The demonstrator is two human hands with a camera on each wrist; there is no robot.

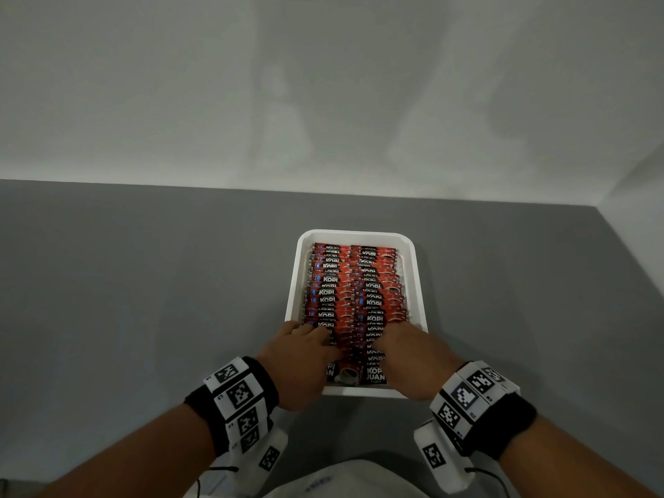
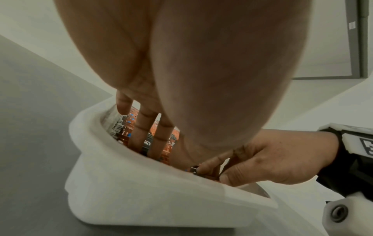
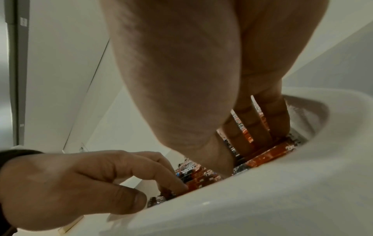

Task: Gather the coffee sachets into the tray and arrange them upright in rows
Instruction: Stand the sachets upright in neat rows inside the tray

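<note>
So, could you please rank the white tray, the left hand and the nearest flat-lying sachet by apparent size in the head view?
1. white tray
2. left hand, though nearer the camera, so flattered
3. flat-lying sachet, partly covered by both hands

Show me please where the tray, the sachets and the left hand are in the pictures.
tray [image 1: 419, 282]: head view, bare right rim.
sachets [image 1: 354, 282]: head view, middle of the two rows standing in the tray.
left hand [image 1: 300, 357]: head view, back of the hand, at the near end of the left row.
</note>
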